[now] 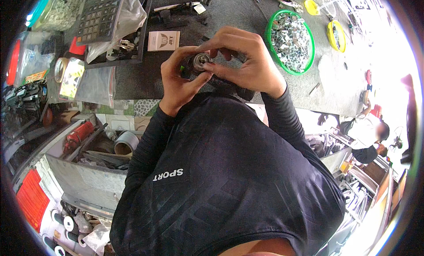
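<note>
Close above the dark grey table mat, both my hands meet around a small round metal part (202, 60) with a ringed, shiny end and a darker body. My left hand (177, 74) wraps its thumb and fingers about the part from the left. From the right comes my right hand (251, 57), its thumb tip pressed at the ring's edge and its index finger curved over the top. My fingers cover most of the part, so its exact kind is unclear. A small white box (164, 40) lies just beyond the left hand.
A green-rimmed basket (312, 57) of small metal pieces stands at right, with a yellow-rimmed one (337, 36) farther right. A calculator (100, 16) rests at the far left by a dark tray (147, 32). An open drawer (84, 172) sits below the table; another person (366, 136) is at right.
</note>
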Available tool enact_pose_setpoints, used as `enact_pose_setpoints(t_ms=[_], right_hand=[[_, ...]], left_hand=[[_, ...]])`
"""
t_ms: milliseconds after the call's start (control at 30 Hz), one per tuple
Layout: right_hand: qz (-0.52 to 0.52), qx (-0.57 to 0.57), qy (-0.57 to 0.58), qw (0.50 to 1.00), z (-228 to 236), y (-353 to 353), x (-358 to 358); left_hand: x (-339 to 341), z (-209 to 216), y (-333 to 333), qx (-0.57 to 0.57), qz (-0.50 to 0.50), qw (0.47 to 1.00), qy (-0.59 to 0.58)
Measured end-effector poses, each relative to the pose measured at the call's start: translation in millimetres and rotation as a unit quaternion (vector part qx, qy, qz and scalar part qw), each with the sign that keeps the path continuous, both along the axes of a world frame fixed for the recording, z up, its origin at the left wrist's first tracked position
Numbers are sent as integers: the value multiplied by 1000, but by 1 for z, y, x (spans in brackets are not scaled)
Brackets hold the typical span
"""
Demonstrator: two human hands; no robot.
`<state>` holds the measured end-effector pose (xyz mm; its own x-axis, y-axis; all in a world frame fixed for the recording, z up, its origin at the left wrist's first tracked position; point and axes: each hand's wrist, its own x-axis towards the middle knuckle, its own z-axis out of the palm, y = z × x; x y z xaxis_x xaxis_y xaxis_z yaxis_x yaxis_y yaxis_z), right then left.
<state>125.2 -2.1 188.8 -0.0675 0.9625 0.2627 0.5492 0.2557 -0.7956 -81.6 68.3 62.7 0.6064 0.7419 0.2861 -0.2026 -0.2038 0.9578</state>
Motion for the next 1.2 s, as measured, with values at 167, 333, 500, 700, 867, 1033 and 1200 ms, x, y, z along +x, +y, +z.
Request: enact_pose_setpoints(t_ms=[167, 333, 500, 700, 867, 1033, 1200], right_hand=[[38, 5, -24, 999, -5, 5, 3], [57, -9, -52, 997, -16, 4, 8], [-14, 16, -87, 996, -26, -1, -9], [-78, 18, -45, 996, -32, -6, -22], [3, 22, -48, 999, -32, 1, -4], [-125, 7, -58, 990, -39, -5, -23], [-25, 11, 5, 1000, -43, -2, -10]], left_hand=[[-3, -6, -2, -19, -7, 1000, -2], [-8, -7, -2, -30, -9, 999, 29], [-6, -6, -3, -14, 18, 1000, 20], [-4, -6, 3, 17, 13, 1000, 3], [-4, -5, 0, 8, 5, 999, 41], [-2, -1, -1, 30, 44, 998, 35], [-1, 2, 0, 47, 37, 998, 35]])
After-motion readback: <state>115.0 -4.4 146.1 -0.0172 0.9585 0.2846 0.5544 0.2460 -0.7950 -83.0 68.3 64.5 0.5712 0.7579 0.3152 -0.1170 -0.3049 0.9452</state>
